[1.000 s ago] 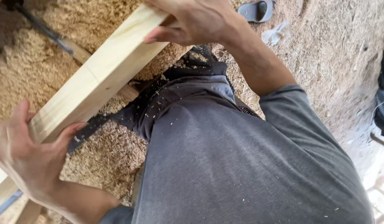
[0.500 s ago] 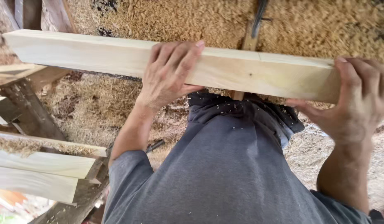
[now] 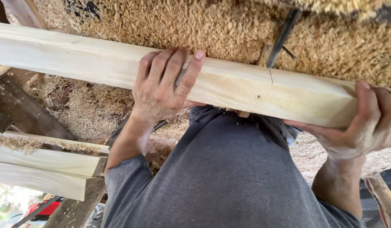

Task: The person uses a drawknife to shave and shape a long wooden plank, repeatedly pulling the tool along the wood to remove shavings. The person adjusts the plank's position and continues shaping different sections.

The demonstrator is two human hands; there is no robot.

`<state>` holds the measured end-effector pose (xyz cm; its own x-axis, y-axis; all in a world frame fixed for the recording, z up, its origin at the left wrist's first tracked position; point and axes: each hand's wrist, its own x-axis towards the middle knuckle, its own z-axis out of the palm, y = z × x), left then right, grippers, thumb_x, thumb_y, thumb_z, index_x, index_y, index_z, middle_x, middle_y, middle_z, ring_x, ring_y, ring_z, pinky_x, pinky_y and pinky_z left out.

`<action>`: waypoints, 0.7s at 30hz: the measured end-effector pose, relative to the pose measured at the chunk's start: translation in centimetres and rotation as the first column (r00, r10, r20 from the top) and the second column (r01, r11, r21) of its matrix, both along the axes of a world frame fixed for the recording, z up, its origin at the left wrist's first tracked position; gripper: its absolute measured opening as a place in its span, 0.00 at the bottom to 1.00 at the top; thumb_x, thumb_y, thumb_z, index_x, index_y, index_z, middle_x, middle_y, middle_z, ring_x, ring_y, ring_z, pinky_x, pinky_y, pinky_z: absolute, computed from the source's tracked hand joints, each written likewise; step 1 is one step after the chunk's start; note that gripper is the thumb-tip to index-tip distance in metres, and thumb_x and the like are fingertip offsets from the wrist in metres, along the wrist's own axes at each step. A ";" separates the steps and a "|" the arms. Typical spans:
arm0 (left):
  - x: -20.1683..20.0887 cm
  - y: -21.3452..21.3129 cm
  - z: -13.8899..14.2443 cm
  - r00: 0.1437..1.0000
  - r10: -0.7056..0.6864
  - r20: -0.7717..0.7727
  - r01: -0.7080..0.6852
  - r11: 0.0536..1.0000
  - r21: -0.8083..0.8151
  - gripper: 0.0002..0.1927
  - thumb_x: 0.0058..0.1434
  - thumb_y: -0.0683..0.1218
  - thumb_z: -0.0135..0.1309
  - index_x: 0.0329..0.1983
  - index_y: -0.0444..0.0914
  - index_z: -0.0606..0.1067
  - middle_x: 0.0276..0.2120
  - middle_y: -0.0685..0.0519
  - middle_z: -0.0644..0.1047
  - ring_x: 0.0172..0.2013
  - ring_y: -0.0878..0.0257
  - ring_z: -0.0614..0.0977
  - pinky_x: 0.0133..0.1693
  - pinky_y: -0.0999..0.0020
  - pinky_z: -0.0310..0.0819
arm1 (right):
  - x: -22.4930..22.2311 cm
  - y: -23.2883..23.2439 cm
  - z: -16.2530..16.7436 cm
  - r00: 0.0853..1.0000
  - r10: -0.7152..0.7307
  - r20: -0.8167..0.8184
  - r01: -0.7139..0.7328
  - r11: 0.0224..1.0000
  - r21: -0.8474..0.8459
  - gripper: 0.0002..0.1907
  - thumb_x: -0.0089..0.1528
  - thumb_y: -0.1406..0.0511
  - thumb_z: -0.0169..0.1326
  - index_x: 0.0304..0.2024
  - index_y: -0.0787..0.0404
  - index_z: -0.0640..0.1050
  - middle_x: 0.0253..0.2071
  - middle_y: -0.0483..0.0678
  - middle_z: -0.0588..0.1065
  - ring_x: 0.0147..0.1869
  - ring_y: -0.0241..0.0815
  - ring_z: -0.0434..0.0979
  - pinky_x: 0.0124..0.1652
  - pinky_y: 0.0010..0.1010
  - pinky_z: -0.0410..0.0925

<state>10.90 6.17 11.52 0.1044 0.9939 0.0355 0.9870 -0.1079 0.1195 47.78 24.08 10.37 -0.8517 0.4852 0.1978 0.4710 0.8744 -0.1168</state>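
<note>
Holding a pale beam with both hands over sawdust

Starting at the far left, I see dark timbers point(image 3: 22, 118) slanting down, and below them three pale boards point(image 3: 43, 171) stacked flat, their cut ends facing right. Shavings lie along the top board. A red object point(image 3: 50, 209) shows at the bottom corner, too blurred for me to tell what it is.

The beam point(image 3: 254, 86) runs across the whole view, from the left edge down slightly toward the right, held above a thick bed of sawdust point(image 3: 195, 25). It is light, fresh-cut wood with a small dark knot near its middle.

My left hand point(image 3: 161, 90) lies over the beam left of centre: four fingers spread across the upper face, thumb tucked beneath, so the hand is closed around the wood in a loose clamp. Dust clings to the knuckles.

Below the beam, my grey shirt point(image 3: 229, 177) fills the middle of the view, flecked with chips. Above the beam, a dark metal bar point(image 3: 284, 36) sticks up at an angle out of the sawdust.

At the right, my right hand point(image 3: 368, 124) cups the beam's end, thumb over the top edge and fingers curled underneath, gripping firmly.
</note>
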 end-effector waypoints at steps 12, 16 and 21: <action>-0.7 0.1 -0.8 0.997 -0.022 -0.079 0.029 0.996 0.087 0.36 0.79 0.69 0.35 0.75 0.39 0.61 0.52 0.45 0.78 0.52 0.56 0.79 0.51 0.58 0.74 | -1.6 0.6 1.5 0.996 0.000 0.092 0.003 1.000 -0.028 0.54 0.46 0.26 0.58 0.45 0.69 0.75 0.43 0.57 0.70 0.48 0.53 0.76 0.42 0.41 0.76; -0.6 0.2 -0.4 0.995 -0.003 -0.095 0.006 0.999 0.035 0.26 0.77 0.58 0.44 0.72 0.42 0.64 0.50 0.48 0.81 0.52 0.58 0.81 0.52 0.60 0.75 | -1.9 0.9 1.8 0.998 0.019 0.062 -0.015 0.998 -0.062 0.54 0.47 0.27 0.59 0.45 0.71 0.75 0.42 0.58 0.69 0.47 0.54 0.75 0.43 0.42 0.76; -0.7 0.5 -0.4 0.996 -0.002 -0.085 0.007 0.998 0.067 0.27 0.79 0.61 0.41 0.72 0.41 0.66 0.50 0.47 0.81 0.51 0.56 0.81 0.52 0.59 0.75 | -2.0 1.1 1.7 0.999 0.011 0.052 -0.005 0.993 -0.118 0.54 0.49 0.28 0.62 0.46 0.73 0.74 0.45 0.60 0.68 0.49 0.57 0.75 0.46 0.42 0.77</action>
<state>10.22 6.67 11.14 0.1143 0.9891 0.0929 0.9927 -0.1174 0.0279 45.82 25.15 12.04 -0.8634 0.4956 0.0949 0.4721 0.8598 -0.1945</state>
